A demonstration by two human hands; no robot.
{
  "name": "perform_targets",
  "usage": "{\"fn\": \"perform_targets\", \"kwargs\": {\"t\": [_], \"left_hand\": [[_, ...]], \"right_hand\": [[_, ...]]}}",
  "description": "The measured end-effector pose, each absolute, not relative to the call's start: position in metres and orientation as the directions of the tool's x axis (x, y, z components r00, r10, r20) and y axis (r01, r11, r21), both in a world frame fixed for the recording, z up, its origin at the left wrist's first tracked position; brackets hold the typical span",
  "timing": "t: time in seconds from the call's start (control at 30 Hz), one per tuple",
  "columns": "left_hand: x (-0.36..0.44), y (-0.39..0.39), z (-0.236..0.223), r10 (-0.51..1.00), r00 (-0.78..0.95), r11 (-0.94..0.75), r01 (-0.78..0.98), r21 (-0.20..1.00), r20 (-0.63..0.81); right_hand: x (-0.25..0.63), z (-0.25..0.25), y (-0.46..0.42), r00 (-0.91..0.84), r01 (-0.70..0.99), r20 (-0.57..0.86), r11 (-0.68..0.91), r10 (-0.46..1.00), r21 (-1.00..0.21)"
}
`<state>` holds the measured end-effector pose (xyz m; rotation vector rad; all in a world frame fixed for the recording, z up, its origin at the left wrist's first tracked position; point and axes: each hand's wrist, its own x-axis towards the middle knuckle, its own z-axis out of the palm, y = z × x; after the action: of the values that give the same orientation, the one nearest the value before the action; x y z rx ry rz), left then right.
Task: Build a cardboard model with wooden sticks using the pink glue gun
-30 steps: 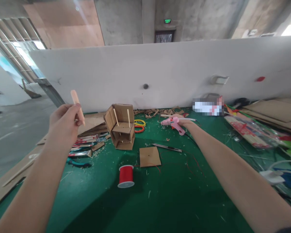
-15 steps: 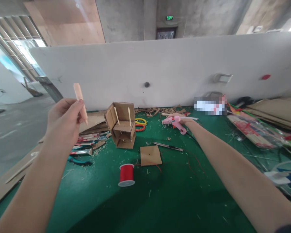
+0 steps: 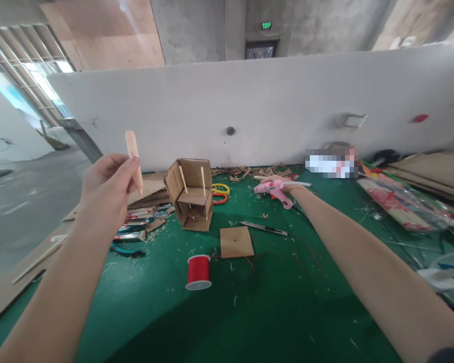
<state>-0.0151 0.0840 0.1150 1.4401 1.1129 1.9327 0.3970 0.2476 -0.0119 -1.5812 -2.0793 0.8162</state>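
Note:
Raised at the left, my left hand [image 3: 108, 186] pinches a pale flat wooden stick [image 3: 132, 146] upright, its narrow pointed end downward. My right hand [image 3: 278, 180] reaches far over the table, closed on a pink hot glue gun [image 3: 269, 187]. The gun's body hides most of those fingers; a whitish glue stick [image 3: 300, 184] sticks out behind it. Between my hands stands an open cardboard box structure [image 3: 193, 199] with a shelf and thin wooden sticks upright in it. In front lie a square cardboard piece [image 3: 236, 242] with a small hole and a spool of red thread [image 3: 199, 272].
A utility knife [image 3: 264, 228] lies behind the cardboard square. Yellow and orange rings [image 3: 221, 189] sit beside the box. Packaged tools and teal-handled pliers [image 3: 126, 250] lie at the left. Cardboard scraps [image 3: 245, 173] line the white wall; plastic-wrapped materials [image 3: 404, 201] fill the right side.
My left hand and the wooden stick have shifted slightly to the right. My right hand and the glue gun stay nearly in place; the whole view has moved a little.

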Motion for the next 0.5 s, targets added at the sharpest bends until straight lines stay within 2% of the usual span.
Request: {"fn": "perform_targets", "kwargs": {"t": [0.17, 0.3, 0.43, 0.5], "left_hand": [[-0.019, 0.081, 0.118, 0.749, -0.331, -0.579, 0.093, 0.810, 0.574], [-0.012, 0.069, 0.125, 0.740, -0.291, -0.605, 0.105, 0.790, 0.606], [0.005, 0.050, 0.126, 0.796, -0.289, -0.523, 0.115, 0.845, 0.532], [0.013, 0.042, 0.121, 0.853, -0.214, -0.463, 0.109, 0.880, 0.476]], "right_hand": [[0.408, -0.011, 0.249, -0.161, 0.678, 0.032, 0.134, 0.986, -0.723], [0.422, -0.005, 0.243, 0.132, 0.599, 0.187, 0.071, 0.973, -0.798], [0.435, 0.016, 0.227, 0.471, 0.480, 0.323, 0.070, 0.821, -0.875], [0.439, 0.032, 0.216, 0.606, 0.386, 0.393, 0.177, 0.692, -0.906]]}}
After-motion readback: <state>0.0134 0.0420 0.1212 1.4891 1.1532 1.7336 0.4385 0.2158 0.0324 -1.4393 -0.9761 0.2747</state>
